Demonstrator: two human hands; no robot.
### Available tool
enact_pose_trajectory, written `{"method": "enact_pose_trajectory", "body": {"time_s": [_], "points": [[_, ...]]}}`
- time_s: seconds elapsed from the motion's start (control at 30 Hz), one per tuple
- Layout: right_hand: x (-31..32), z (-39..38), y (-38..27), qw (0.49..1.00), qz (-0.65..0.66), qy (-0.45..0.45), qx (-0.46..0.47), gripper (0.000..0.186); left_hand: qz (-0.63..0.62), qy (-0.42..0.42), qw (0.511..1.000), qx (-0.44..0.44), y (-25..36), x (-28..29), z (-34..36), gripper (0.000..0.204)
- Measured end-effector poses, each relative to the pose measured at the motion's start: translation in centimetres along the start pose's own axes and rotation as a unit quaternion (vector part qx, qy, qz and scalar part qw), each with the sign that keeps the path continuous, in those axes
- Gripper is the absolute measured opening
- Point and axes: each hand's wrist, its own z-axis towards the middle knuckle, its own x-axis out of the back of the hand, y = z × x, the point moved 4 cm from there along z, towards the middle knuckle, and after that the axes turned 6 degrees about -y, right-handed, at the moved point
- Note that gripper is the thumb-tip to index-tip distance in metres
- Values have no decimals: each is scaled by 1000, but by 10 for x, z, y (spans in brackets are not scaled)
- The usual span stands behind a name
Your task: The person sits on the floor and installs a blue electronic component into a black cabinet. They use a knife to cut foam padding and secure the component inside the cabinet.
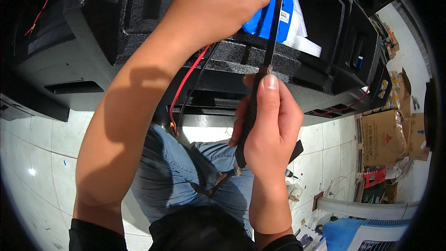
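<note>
Hold the black strip (272,42) straight across the blue pack (269,18), your right hand (272,125) wrapped firmly round it; steady the pack with your left hand (220,7), whose grip I cannot tell.

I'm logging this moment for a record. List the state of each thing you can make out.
Long black strip: upper length straight.
Blue pack: wrapped, partly hidden behind the strip.
Left hand: thumb at the blue pack, grip unclear.
Right hand: closed around the long black strip.
Red wire: hanging, lower end loose.
White foam: beside the blue pack.
Black cabinet: recess open to view.
</note>
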Motion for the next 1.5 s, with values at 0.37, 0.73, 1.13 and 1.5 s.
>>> {"method": "enact_pose_trajectory", "body": {"time_s": [0.37,0.73,1.13,1.5], "points": [[-4,23,-17,1000,-13,24,-3,47,1,-8,1000,9,-1,0,3,28],[-13,36,-20,998,-20,64,4,47,69,24,997,8,-4,-1,4,32],[-8,38,-17,997,-19,70,-4,47,35,8,999,-14,-3,0,4,28],[-11,27,-12,996,-22,86,25,42,73,-3,997,22,-2,0,4,31]]}}
